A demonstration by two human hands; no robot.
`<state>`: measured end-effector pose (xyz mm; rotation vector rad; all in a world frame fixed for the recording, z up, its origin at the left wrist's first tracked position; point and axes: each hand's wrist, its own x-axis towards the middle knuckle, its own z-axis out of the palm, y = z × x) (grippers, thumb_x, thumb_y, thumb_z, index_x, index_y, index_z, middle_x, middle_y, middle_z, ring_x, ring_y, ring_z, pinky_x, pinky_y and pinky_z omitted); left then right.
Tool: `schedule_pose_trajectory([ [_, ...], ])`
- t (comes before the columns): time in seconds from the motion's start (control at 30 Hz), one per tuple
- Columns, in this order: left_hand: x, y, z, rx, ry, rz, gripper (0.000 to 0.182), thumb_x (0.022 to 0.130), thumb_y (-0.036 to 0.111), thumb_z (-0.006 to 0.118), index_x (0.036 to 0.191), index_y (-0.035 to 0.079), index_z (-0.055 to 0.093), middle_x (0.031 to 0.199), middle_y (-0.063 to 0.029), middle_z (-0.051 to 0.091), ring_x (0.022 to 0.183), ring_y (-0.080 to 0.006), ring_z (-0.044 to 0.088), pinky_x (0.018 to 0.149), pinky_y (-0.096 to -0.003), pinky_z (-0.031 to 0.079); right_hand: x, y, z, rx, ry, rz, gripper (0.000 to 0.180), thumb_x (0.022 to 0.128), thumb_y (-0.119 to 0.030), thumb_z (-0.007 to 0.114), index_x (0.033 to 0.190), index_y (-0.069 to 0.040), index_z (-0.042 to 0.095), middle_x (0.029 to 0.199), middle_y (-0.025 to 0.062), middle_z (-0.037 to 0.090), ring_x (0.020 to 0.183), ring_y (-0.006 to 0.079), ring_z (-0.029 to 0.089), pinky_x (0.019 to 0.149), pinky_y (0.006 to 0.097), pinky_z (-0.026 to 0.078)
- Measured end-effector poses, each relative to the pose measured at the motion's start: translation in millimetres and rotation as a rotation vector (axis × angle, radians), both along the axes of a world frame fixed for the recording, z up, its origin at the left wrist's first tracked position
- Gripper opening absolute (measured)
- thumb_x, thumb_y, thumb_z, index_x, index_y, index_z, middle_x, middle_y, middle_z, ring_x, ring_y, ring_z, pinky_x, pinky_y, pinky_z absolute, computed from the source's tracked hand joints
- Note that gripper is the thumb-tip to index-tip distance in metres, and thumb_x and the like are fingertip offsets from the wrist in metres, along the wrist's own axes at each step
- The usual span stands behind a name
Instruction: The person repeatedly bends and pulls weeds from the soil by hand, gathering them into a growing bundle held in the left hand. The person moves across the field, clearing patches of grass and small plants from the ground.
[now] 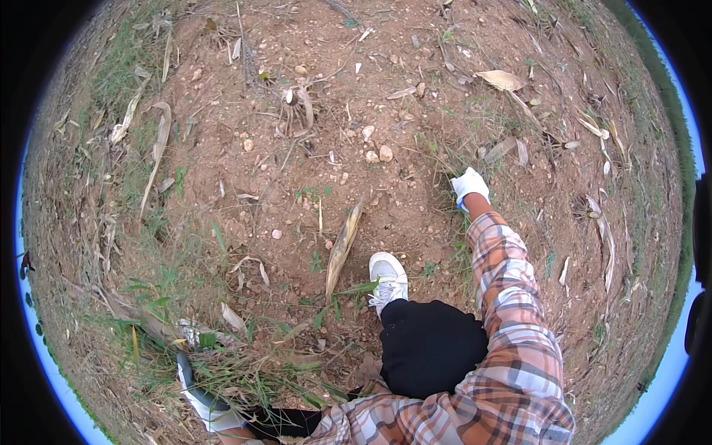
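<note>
At the lower left, my left hand (200, 392) in a white glove with a grey palm cradles a loose bundle of pulled grass (261, 370). Green blades and dry stems of the bundle spill over the palm and lie across my forearm. My right hand (470, 186), in a white glove with a blue cuff, reaches out to the soil at the right of centre. It is curled into a fist around a tuft of grass (442, 161) at ground level; the fingertips are hidden.
A cut maize stalk stub (289, 100) stands up from the reddish soil ahead. Small stones (385, 153) lie in front of me. A dry maize husk (344, 245) rests near my white shoe (387, 278), beside my bent, dark-clothed knee (434, 350). Grass and dry leaves are scattered around.
</note>
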<state>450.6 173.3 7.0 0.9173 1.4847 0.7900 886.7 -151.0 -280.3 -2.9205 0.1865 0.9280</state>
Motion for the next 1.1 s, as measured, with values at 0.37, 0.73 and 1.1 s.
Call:
schedule_pose_trajectory([
  [0.37,8,-2,3,-0.01,-0.026,-0.029,0.036,0.09,0.036,0.05,0.106,0.004,0.056,0.095,-0.0079,0.06,0.082,-0.0193,0.056,0.073,-0.0322,0.046,-10,2,-1,-0.01,-0.147,-0.011,0.055,0.082,-0.036,0.059,0.12,0.0,0.045,0.117,0.0221,0.054,0.107,0.0343,0.054,0.089,0.0395,0.045],
  [0.73,4,0,-4,0.015,-0.003,-0.037,0.036,0.091,0.036,0.048,0.105,0.004,0.057,0.094,-0.0084,0.06,0.083,-0.0185,0.057,0.074,-0.0317,0.047,-12,0,15,-0.096,-0.277,0.239,0.075,0.079,-0.033,0.064,0.137,-0.001,0.027,0.136,0.0231,0.036,0.104,0.0308,0.057,0.083,0.0357,0.048],
  [1.1,15,-3,-6,0.018,0.068,-0.075,0.038,0.092,0.035,0.048,0.109,0.002,0.055,0.099,-0.0092,0.059,0.087,-0.0192,0.056,0.077,-0.0311,0.046,11,3,3,-0.001,-0.065,-0.012,0.092,0.078,-0.035,0.066,0.142,-0.001,0.009,0.144,0.0198,0.024,0.121,0.0318,0.045,0.094,0.0368,0.042],
])
